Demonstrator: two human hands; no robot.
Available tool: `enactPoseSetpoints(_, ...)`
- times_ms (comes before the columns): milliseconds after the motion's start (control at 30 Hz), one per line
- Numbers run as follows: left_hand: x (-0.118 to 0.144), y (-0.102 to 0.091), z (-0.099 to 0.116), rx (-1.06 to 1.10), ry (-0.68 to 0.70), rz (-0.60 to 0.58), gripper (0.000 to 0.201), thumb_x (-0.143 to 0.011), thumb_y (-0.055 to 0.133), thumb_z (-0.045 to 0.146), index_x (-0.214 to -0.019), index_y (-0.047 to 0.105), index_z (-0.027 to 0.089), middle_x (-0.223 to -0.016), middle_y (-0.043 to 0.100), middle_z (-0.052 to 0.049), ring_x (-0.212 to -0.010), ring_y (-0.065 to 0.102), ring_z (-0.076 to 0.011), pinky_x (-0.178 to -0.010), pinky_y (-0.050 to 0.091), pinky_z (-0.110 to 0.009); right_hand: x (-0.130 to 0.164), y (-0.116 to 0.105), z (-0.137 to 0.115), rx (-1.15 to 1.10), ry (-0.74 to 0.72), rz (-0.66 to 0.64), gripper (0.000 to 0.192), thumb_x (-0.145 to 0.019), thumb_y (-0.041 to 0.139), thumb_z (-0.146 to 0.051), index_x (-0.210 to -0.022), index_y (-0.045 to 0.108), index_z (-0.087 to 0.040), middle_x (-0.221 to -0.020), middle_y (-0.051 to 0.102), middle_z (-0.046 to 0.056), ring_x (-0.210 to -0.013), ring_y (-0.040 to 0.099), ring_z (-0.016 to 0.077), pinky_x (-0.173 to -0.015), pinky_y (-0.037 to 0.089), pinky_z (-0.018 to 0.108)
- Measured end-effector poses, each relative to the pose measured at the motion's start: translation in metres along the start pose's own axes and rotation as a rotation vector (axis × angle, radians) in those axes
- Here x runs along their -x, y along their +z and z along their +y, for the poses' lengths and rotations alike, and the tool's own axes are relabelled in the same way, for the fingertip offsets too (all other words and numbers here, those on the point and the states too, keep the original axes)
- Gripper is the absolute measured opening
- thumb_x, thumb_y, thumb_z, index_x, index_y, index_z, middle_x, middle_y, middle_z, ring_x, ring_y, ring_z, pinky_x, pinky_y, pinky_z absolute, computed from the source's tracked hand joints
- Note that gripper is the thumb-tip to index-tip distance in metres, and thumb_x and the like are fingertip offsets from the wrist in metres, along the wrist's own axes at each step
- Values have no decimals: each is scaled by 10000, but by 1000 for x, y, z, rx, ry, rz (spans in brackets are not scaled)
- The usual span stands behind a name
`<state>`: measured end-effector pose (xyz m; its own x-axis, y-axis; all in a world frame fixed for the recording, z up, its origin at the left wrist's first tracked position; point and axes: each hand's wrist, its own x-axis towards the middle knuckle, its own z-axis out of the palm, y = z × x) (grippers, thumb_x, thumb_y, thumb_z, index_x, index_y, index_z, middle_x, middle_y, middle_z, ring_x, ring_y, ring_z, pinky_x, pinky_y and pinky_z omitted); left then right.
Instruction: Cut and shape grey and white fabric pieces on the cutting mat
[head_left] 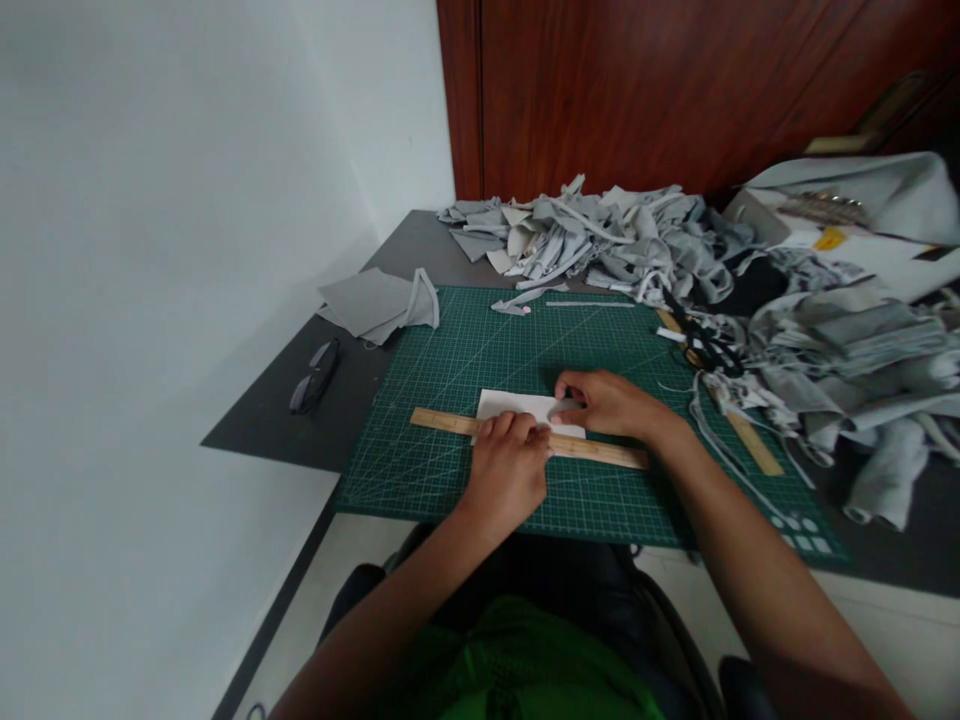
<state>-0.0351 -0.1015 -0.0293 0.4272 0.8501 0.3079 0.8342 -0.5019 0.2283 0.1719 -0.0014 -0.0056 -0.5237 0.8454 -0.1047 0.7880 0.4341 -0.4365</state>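
Far left, black-framed glasses (pixel 315 377) are lying on the dark grey tabletop (pixel 262 420), just nearer than flat grey fabric pieces (pixel 367 303). Now the green gridded cutting mat (pixel 442 360): a narrow wooden ruler (pixel 442 421) is crossing a white rectangular sheet (pixel 510 403), and the left hand (pixel 514 455) is resting over both, fingers bunched together; whether it's pinching anything, I can't tell. The right hand (pixel 604 402) is curving over the sheet's right end, thumb and forefinger spread apart. Farther right, black-handled scissors (pixel 709 350) are lying beside tangled grey scraps (pixel 795 345).
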Motion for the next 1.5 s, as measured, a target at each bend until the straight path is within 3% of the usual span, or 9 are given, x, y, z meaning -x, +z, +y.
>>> enactPoseSetpoints(167, 1, 0, 2, 34, -2, 10, 198, -988, 606, 229, -1141, 731, 220, -1074, 701, -72, -1056, 608, -277, -907, 495, -471, 1, -2, -2, 0, 10, -4, 262, -864, 738, -422, -1026, 706, -218, -768, 676, 8, -659, 576, 173, -579, 321, 281)
enactPoseSetpoints(367, 1, 1, 4, 26, -52, 39, 176, -989, 639, 260, -1117, 735, 187, -1083, 709, -73, -1061, 603, -279, -918, 495, -466, 1, -2, -2, 3, -6, -5, 267, -865, 746, -419, -1034, 708, -216, -790, 687, 13, -674, 587, 174, -592, 333, 274)
enactPoseSetpoints(733, 4, 6, 9, -63, -19, 35, 250, -1024, 583, 270, -1202, 717, 158, -1071, 711, -86, -1016, 601, -282, -882, 497, -470, 0, -2, 0, 13, -34, -10, 263, -883, 730, -438, -1035, 707, -224, -780, 672, 8, -679, 598, 183, -594, 335, 281)
enactPoseSetpoints(967, 6, 10, 9, -86, 55, 33, 311, -1010, 568, 188, -1296, 655, 103, -1108, 678, -105, -1063, 584, -277, -897, 512, -460, -1, 1, 2, 17, -28, -19, 280, -877, 713, -447, -1053, 705, -229, -790, 685, 12, -671, 596, 184, -591, 334, 280)
enactPoseSetpoints(1233, 8, 8, 12, -82, 170, -15, 381, -965, 558, 75, -1343, 608, 91, -1330, 638, -115, -1182, 555, -266, -1002, 514, -411, 0, 2, 4, 22, -47, -26, 262, -892, 687, -405, -1085, 701, -228, -784, 684, 8, -670, 604, 183, -598, 346, 279)
enactPoseSetpoints(1500, 6, 12, 11, -65, 101, -28, 312, -993, 552, 135, -1284, 647, 77, -1136, 685, -104, -1084, 588, -273, -930, 526, -437, 0, 2, 0, 33, -20, -38, 300, -880, 705, -448, -1080, 703, -224, -793, 679, 16, -696, 613, 198, -613, 354, 291)
